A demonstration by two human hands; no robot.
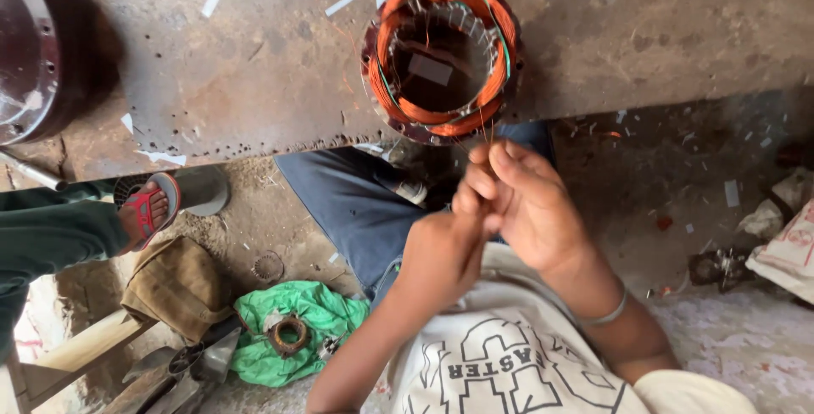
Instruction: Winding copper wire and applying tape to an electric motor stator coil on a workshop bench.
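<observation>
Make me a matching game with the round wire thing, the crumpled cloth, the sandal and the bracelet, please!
Things:
1. Copper wire coils
2. Crumpled cloth
3. Sandal
4. Bracelet

Descriptions:
A. Green, on the floor
B. Silver, on the right wrist
C. Orange, on the metal bench
D. Red, on another person's foot

Pairs: 1-C, 2-A, 3-D, 4-B

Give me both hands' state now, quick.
Left hand: closed, pinching thin copper wires from the stator.
Right hand: closed on the same wires.
</observation>
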